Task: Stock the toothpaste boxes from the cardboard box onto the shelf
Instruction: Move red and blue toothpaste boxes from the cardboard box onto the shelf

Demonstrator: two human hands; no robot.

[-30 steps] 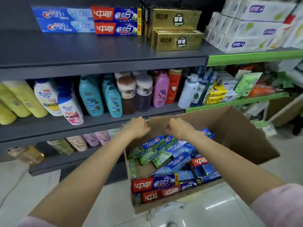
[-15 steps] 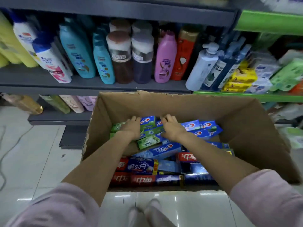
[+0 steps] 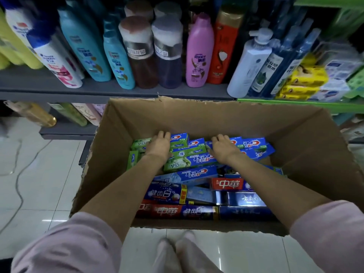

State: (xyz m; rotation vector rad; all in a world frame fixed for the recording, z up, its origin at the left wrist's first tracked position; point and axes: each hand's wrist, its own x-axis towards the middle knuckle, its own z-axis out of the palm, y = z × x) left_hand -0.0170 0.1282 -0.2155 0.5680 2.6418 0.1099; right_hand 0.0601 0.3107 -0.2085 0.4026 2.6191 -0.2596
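Head view looks down into the cardboard box [image 3: 197, 119], where both my hands rest on the toothpaste boxes [image 3: 189, 156] piled at its far end. My left hand [image 3: 158, 147] lies on the green boxes and my right hand [image 3: 222, 148] on the blue ones, fingers loosely spread, gripping nothing. Beyond the box's far wall stands the shelf [image 3: 59, 91] of shampoo bottles [image 3: 118, 56].

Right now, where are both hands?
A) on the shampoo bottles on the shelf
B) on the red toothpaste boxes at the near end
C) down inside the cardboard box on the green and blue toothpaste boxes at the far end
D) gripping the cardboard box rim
C: the left hand and right hand lie on the green and blue toothpaste boxes at the far end of the cardboard box.
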